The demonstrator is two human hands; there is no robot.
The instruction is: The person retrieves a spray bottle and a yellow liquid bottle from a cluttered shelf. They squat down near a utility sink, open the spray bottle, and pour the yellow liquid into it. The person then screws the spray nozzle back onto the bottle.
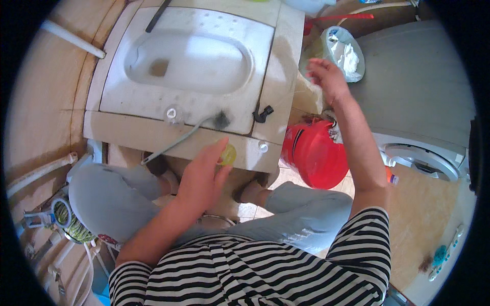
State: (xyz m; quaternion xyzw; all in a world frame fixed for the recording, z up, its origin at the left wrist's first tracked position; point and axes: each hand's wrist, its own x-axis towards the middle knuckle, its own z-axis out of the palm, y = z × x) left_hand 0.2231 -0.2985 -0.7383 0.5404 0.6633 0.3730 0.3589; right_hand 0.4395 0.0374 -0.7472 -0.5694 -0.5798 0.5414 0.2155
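Note:
My left hand (pixel 201 178) grips a small translucent yellow item (pixel 229 154) near the front edge of the tiled step. What it is exactly stays unclear, as my fingers cover part of it. My right hand (pixel 327 78) is beside the lined waste bin (pixel 356 74), its fingers loosely bent and slightly blurred, with nothing visible in them. A white ceramic squat toilet (pixel 183 91) is set into the step. Along its near rim lie a brush (pixel 180 138) with dark bristles and a grey handle, a clear plastic piece (pixel 174 114) and a black plastic fitting (pixel 263 114).
A small white cap (pixel 263 147) sits on the step's near right corner. Right of the step stands a red bucket (pixel 321 157), close to a grey washing machine (pixel 413 84). Pipes (pixel 42 172) run along the left wall. A red handle (pixel 344 17) extends behind the bin.

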